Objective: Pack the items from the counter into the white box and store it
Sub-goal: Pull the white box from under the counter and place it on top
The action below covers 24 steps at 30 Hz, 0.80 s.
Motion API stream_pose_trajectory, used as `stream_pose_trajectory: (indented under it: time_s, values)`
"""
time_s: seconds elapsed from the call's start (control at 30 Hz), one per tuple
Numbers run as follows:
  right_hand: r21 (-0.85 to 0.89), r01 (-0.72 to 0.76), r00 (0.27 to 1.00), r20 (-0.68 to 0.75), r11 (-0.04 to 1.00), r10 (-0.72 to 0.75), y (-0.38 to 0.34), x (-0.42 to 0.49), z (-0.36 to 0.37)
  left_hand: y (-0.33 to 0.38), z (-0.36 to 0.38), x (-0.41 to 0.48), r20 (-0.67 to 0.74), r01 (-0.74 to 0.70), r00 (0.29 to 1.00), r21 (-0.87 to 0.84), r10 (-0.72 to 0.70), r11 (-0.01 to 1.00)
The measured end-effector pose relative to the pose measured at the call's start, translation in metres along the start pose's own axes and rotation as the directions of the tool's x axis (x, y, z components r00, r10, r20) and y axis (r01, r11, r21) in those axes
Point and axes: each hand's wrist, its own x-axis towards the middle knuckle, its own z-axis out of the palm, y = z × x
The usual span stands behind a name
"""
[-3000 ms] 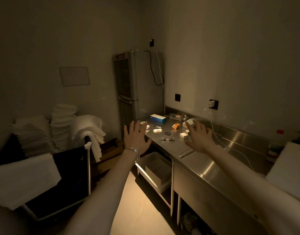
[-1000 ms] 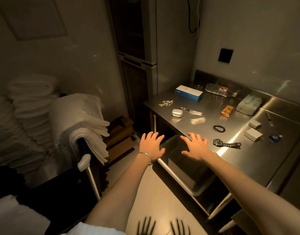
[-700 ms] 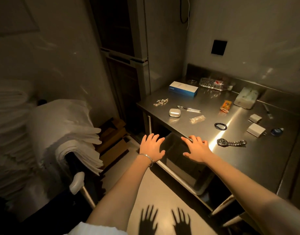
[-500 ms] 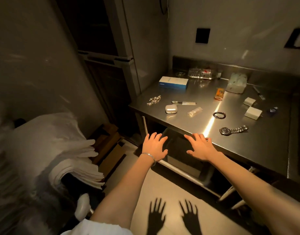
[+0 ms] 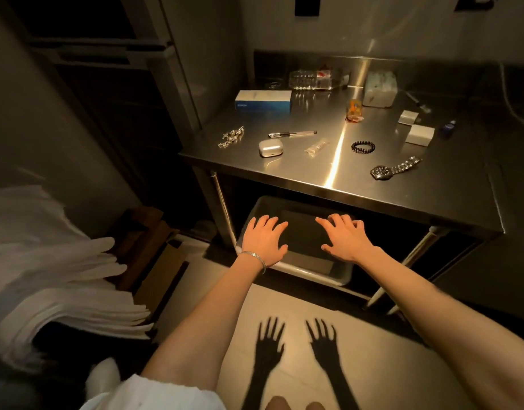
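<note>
The white box (image 5: pixel 314 270) sits open on the low shelf under the steel counter (image 5: pixel 450 199). My left hand (image 5: pixel 263 239) and my right hand (image 5: pixel 345 236) hover over the box, fingers spread, holding nothing. Small items lie on the counter: a silver chain (image 5: pixel 231 136), an earbud case (image 5: pixel 271 148), a pen (image 5: pixel 292 133), a small clear packet (image 5: pixel 316 147), a black bead bracelet (image 5: pixel 363 147), a wristwatch (image 5: pixel 395 168), an orange packet (image 5: pixel 355 110), a blue and white carton (image 5: pixel 263 100) and two small white boxes (image 5: pixel 419 134).
A tall cabinet (image 5: pixel 154 84) stands left of the counter. Stacked white towels (image 5: pixel 47 267) hang off a cart at the left. A clear plastic bottle (image 5: pixel 314 79) and a tissue pack (image 5: pixel 379 88) lie against the back wall. Wooden boards (image 5: pixel 148 250) rest on the floor.
I have walked up to the counter and tilted my view down. Both hands have dropped from counter height to just above the white box under it.
</note>
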Motion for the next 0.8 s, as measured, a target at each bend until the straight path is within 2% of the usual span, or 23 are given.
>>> stream_pose_trajectory:
  time_s: [0.23, 0.53, 0.6, 0.73, 0.8]
  values:
    - [-0.058, -0.038, 0.997, -0.076, 0.998, 0.034, 0.015, 0.052, 0.123, 0.006, 0.135, 0.039, 0.006, -0.021, 1.0, 0.065, 0.02, 0.998]
    - [-0.059, -0.055, 0.998, -0.013, 0.997, 0.054, 0.046, 0.126, 0.296, 0.014, 0.319, 0.109, 0.049, -0.052, 0.998, 0.043, 0.05, 0.998]
    - [-0.019, -0.066, 0.998, -0.006, 0.998, 0.065, 0.054, 0.142, 0.321, 0.012, 0.35, 0.127, 0.028, -0.054, 0.998, 0.059, 0.053, 0.997]
    - [0.085, -0.075, 0.993, 0.102, 0.994, 0.066, 0.067, 0.176, 0.365, 0.013, 0.398, 0.157, -0.02, -0.042, 0.999, 0.096, 0.044, 0.995]
    - [0.066, -0.078, 0.994, 0.084, 0.995, 0.072, 0.071, 0.189, 0.387, 0.018, 0.415, 0.168, -0.025, -0.016, 1.0, 0.091, 0.019, 0.996]
